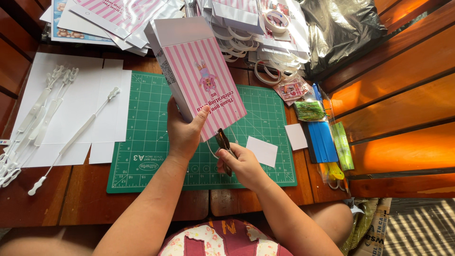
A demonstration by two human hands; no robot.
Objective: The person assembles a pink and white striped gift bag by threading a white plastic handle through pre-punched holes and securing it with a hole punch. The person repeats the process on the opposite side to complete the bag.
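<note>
Count, w/ clock pos. from mat centre: 1 green cutting mat [142, 123]; 1 pink-striped box [201, 78], held, 12 o'clock; 1 punch tool [222, 142], 5 o'clock; 2 small white cards [262, 150] [296, 136], 3 o'clock; 1 tape roll [276, 20], 1 o'clock; approx. 5 white plastic handles [76, 135], 9 o'clock, exact no. unclear.

A pink-and-white striped box [201, 80], rectangular with a small printed figure, stands tilted at centre. Flattened striped box blanks [118, 16] lie at 11 o'clock. A clear packet of green shreds [310, 110] lies at 3 o'clock.

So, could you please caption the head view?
Left hand holds a pink-striped paper gift bag; right hand grips a metal tool.
</note>
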